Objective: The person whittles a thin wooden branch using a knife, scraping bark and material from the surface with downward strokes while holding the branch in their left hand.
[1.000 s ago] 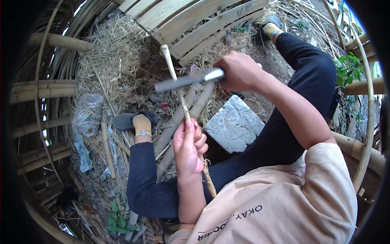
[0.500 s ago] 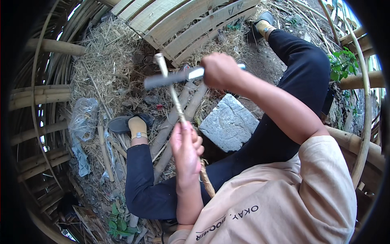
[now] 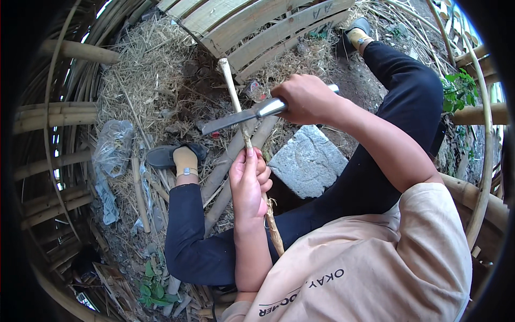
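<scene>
A pale peeled stick (image 3: 229,83) slants through my left hand (image 3: 249,182), whose fingers are wrapped round it with the thumb laid along it. Its knobbed far end points away from me. Below the fist, the stick's rougher lower part (image 3: 274,236), with frayed strips, runs down to my shirt. My right hand (image 3: 307,99) is closed on the shiny metal handle of a knife (image 3: 230,122). The broad grey blade lies across the stick just beyond my left thumb, its tip pointing left. Whether the edge bites into the wood I cannot tell.
A square grey stone block (image 3: 308,161) sits between my legs. Bamboo poles (image 3: 228,166) lie on the straw-strewn ground beside it. Ahead stands a slatted wooden crate (image 3: 257,40). A clear plastic bag (image 3: 113,147) lies at left. Bamboo railings (image 3: 56,118) flank both sides.
The knife has moved along the stick toward my left hand, and its blade is no longer blurred. My left hand keeps its grip. The whole view has shifted slightly.
</scene>
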The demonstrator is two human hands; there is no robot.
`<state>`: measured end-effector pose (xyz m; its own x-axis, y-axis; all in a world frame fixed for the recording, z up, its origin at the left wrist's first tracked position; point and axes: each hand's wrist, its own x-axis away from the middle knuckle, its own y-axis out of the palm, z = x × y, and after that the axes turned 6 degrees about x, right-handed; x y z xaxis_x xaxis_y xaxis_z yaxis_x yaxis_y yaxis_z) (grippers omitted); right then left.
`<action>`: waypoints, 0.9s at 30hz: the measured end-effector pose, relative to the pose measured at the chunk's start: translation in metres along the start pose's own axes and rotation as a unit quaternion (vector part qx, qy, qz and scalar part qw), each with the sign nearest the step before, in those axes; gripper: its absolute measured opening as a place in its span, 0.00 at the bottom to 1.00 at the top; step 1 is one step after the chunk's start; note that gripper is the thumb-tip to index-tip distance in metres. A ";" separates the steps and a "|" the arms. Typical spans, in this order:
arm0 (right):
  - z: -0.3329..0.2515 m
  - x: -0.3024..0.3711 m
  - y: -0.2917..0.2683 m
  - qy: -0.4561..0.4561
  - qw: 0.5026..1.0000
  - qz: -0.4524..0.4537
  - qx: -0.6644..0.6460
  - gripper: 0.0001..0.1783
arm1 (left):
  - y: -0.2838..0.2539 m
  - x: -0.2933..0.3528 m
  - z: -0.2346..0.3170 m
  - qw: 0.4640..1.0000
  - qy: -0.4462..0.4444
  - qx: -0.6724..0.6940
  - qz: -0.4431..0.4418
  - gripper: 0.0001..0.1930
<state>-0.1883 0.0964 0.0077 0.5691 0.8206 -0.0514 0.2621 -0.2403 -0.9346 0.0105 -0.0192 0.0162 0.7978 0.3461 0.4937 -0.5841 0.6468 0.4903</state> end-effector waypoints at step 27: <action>0.007 -0.005 0.009 -0.005 0.999 0.014 0.035 0.06 | 0.002 0.000 -0.008 1.000 0.007 -0.009 0.008 0.08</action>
<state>-0.1943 0.0943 -0.0027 0.5676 0.8192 -0.0819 0.1897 -0.2269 -0.9553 0.0107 -0.0118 0.0117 0.7899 0.3666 0.4915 -0.5948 0.6533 0.4685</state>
